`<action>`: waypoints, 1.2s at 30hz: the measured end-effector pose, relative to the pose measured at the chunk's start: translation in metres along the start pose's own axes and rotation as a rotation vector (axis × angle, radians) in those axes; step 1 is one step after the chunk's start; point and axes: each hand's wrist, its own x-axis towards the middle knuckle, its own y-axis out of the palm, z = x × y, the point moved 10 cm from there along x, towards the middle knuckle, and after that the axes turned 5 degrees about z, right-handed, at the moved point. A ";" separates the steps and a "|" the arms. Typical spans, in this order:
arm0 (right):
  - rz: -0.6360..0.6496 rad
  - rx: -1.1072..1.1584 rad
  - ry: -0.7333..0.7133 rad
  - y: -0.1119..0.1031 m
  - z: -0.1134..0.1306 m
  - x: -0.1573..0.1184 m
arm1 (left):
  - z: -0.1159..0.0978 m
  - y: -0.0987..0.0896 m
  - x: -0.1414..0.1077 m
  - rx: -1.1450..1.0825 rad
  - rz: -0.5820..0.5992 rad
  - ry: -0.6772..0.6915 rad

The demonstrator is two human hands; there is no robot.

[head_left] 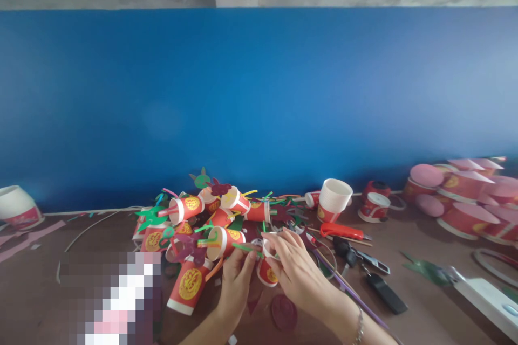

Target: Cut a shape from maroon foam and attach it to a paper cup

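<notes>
A small red paper cup (267, 274) with a yellow print and white rim stands between my hands at the table's middle. My right hand (297, 275) curls over its rim and right side, fingers bent on it. Beside the cup, my left hand (238, 275) pinches a thin green strip (244, 247) between thumb and finger. Just left lies a heap of red cups (191, 284) with green and dark red paper shapes and coloured strips. A dark red round piece (284, 311) lies below my right hand.
White-rimmed stacked cups (335, 194), an orange-red cutter (343, 232), keys (345, 250) and a black fob (386, 294) lie right of my hands. Further right are a white-handled tool (489, 302) and pink-topped cups (467, 218). A cup (18, 207) stands far left. A blue panel (259, 102) rises behind.
</notes>
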 end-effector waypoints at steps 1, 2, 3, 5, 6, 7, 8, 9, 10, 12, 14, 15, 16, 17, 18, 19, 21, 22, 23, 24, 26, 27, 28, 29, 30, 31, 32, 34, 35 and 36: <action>0.001 -0.004 -0.005 0.000 0.001 0.000 | -0.001 -0.002 0.000 0.021 -0.011 0.007; 0.002 -0.008 -0.010 -0.001 0.002 0.000 | -0.002 -0.003 0.000 0.040 -0.021 0.015; 0.006 -0.011 -0.012 -0.001 0.003 0.001 | -0.003 -0.004 0.000 0.055 -0.024 0.024; 0.015 -0.014 -0.017 -0.002 0.005 0.001 | -0.004 -0.005 0.000 0.061 -0.013 0.043; 0.019 -0.015 -0.018 -0.002 0.006 0.001 | -0.004 -0.004 0.001 0.054 -0.001 0.046; 0.020 -0.016 -0.020 -0.002 0.006 0.001 | -0.002 -0.003 0.001 0.043 0.012 0.043; 0.016 -0.019 -0.022 -0.003 0.006 0.001 | -0.001 -0.003 0.002 0.031 0.021 0.035; 0.012 -0.022 -0.025 -0.003 0.006 0.001 | 0.001 -0.002 0.002 0.017 0.024 0.026; 0.006 -0.025 -0.028 -0.004 0.006 0.001 | 0.003 -0.003 0.002 0.004 0.020 0.018; 0.002 -0.029 -0.028 -0.005 0.005 0.001 | 0.004 -0.005 0.001 0.001 -0.003 0.014; 0.017 -0.028 -0.027 -0.004 0.005 0.000 | 0.002 -0.008 0.000 0.044 -0.031 0.028; 0.031 -0.026 -0.026 -0.003 0.005 0.001 | 0.000 -0.009 0.000 0.081 -0.040 0.042; 0.045 -0.022 -0.026 -0.002 0.006 0.001 | -0.003 -0.010 -0.001 0.123 -0.048 0.060; 0.059 -0.018 -0.027 -0.001 0.007 0.001 | -0.005 -0.011 -0.001 0.163 -0.054 0.079; 0.069 -0.014 -0.028 0.000 0.007 0.001 | -0.008 -0.012 -0.001 0.196 -0.059 0.095; 0.075 -0.009 -0.028 0.000 0.008 0.001 | -0.010 -0.013 0.000 0.221 -0.063 0.109; 0.080 0.000 -0.023 0.000 0.008 0.001 | -0.012 -0.014 0.000 0.238 -0.065 0.112; 0.081 0.004 -0.020 0.000 0.007 0.001 | -0.012 -0.013 0.001 0.231 -0.062 0.105; 0.080 0.007 -0.017 0.000 0.006 0.001 | -0.012 -0.013 0.002 0.215 -0.059 0.092; 0.078 0.010 -0.013 0.000 0.006 0.001 | -0.011 -0.014 0.002 0.194 -0.075 0.077; 0.075 0.017 -0.006 0.000 0.004 0.001 | -0.012 -0.020 0.001 0.158 -0.138 0.068; 0.074 0.020 -0.003 0.000 0.003 0.001 | -0.013 -0.022 0.000 0.154 -0.166 0.073; 0.074 0.022 -0.001 0.000 0.003 0.001 | -0.014 -0.024 -0.001 0.162 -0.183 0.084; 0.072 0.022 -0.003 -0.001 0.003 0.001 | -0.015 -0.024 -0.001 0.179 -0.185 0.097; 0.071 0.021 -0.008 -0.001 0.004 0.001 | -0.016 -0.023 -0.001 0.199 -0.176 0.111; 0.070 0.018 -0.013 -0.001 0.005 0.001 | -0.017 -0.022 0.000 0.216 -0.162 0.124; 0.069 0.016 -0.018 -0.002 0.006 0.002 | -0.017 -0.021 0.000 0.229 -0.148 0.134; 0.076 0.019 -0.025 -0.002 0.008 0.002 | -0.018 -0.020 0.000 0.250 -0.140 0.143; 0.080 0.024 -0.027 -0.003 0.008 0.002 | -0.018 -0.021 0.000 0.259 -0.150 0.142; 0.084 0.029 -0.028 -0.003 0.009 0.002 | -0.018 -0.021 0.000 0.267 -0.158 0.136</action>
